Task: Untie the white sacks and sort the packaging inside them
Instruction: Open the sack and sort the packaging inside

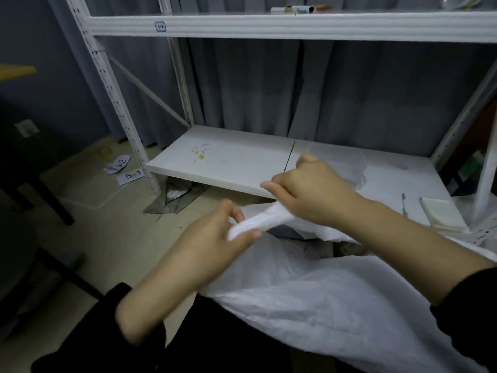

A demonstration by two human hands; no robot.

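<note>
— Any writing you can read?
— A paper slip (131, 175) on the floor says "5-1". The crumpled slip (119, 164) beside it ends in "-2".
— And the sack?
— The white sack (336, 305) lies spread in front of me, below the low shelf (228, 168). Its twisted neck (259, 220) runs from lower left up to the right. My left hand (215, 238) pinches its near end and my right hand (309, 189) is curled round the far end.

The room is dim and grayish. Both hands look blurry. Straight shelf posts (107, 84) bend near the edges.
</note>
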